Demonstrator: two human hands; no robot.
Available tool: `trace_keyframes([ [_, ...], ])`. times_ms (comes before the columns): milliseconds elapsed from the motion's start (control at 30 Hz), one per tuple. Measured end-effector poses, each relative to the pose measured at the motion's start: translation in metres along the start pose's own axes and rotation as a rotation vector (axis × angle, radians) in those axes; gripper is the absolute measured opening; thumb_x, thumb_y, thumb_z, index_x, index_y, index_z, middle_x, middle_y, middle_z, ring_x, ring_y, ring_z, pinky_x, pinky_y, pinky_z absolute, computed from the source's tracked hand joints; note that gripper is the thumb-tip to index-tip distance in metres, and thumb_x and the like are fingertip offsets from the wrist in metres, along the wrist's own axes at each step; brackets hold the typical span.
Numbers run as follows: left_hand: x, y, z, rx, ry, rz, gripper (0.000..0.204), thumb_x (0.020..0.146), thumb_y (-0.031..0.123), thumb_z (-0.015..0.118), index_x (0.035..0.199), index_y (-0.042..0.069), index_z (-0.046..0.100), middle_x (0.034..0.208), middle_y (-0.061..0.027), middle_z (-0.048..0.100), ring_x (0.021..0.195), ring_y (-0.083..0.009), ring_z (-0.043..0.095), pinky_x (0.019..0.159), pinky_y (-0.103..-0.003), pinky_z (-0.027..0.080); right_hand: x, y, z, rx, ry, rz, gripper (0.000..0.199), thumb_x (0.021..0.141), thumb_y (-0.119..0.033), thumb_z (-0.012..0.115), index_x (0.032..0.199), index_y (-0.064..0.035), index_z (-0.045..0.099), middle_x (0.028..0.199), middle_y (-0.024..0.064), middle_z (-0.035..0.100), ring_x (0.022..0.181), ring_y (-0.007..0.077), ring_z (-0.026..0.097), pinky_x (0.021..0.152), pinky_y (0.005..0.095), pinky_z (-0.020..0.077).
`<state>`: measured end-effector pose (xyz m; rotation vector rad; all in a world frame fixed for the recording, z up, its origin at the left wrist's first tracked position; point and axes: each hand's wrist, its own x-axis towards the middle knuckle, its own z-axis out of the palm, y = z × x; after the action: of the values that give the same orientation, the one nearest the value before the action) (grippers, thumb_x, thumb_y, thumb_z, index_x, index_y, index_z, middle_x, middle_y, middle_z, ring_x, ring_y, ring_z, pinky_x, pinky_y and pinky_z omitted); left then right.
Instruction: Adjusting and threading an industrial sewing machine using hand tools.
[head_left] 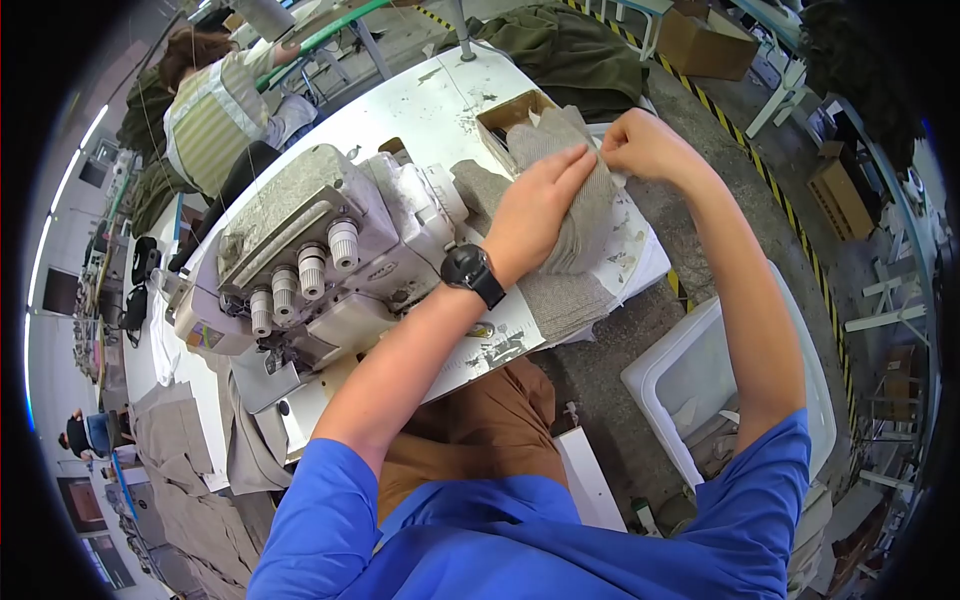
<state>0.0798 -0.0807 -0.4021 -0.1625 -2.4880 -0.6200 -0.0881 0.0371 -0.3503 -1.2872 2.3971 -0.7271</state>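
My left hand [538,215] lies flat, fingers stretched out together, on a stack of grey-beige ribbed knit pieces [588,215]. A black watch is on that wrist. My right hand [648,146] is at the stack's far right edge, fingers curled into a pinch; whatever is between the fingertips is hidden. More knit cloth [565,303] lies under the stack toward the table's near edge, and another grey piece [478,190] lies left of my left hand. Left of my forearm stands an overlock sewing machine [310,240] with a row of white tension dials.
The white worktable [440,95] has chipped paint and a cut-out wooden compartment [497,120]. A white plastic bin [655,385] stands on the floor at right. Dark green cloth [560,55] is heaped beyond the table. A person in a striped vest [215,120] sits at far left.
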Motion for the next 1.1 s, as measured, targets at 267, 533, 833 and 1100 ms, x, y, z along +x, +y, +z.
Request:
trace_keyframes([
  [267,0.012,-0.007,0.013,0.104,-0.134,-0.172,0.033,0.081,0.001,0.049,0.112,0.005,0.061,0.109,-0.0159,0.064,0.102,-0.036,0.06,0.085,-0.044,0.048,-0.052,0.027,-0.042,0.41,-0.284,0.243,0.027,0.083,-0.025,0.069,0.066,-0.0057,0.062,0.049,-0.007,0.039,0.04,0.0032,0.031,0.038,0.0234,0.0207],
  [533,0.022,-0.002,0.018,0.1,-0.198,-0.286,0.029,0.073,0.003,0.056,0.101,-0.002,0.065,0.106,-0.0196,0.061,0.11,-0.0365,0.056,0.1,-0.05,0.039,-0.14,0.023,0.006,1.271,0.415,-0.083,0.021,0.095,-0.018,0.057,0.103,0.001,0.055,0.058,-0.0038,0.047,0.041,0.0004,0.041,0.039,0.017,0.0323],
  [833,-0.101,0.066,-0.037,-0.309,0.087,-0.263,0.055,0.086,0.003,0.057,0.138,0.001,0.041,0.141,-0.0198,0.042,0.137,-0.0382,0.033,0.113,-0.045,0.029,-0.128,-0.082,0.068,0.977,0.653,-0.343,0.016,0.09,-0.003,0.061,0.103,0.0047,0.058,0.083,0.0107,0.067,0.075,0.0156,0.067,0.07,0.0267,0.0529],
  [1100,-0.206,0.097,-0.118,-0.444,-0.031,-0.626,0.043,0.088,0.009,0.061,0.13,0.002,0.051,0.135,-0.0157,0.05,0.126,-0.0314,0.047,0.106,-0.039,0.036,-0.072,-0.121,0.103,0.628,0.738,-0.427,0.011,0.084,0.001,0.067,0.095,0.001,0.064,0.087,0.0068,0.069,0.082,0.0117,0.068,0.073,0.0236,0.0509],
])
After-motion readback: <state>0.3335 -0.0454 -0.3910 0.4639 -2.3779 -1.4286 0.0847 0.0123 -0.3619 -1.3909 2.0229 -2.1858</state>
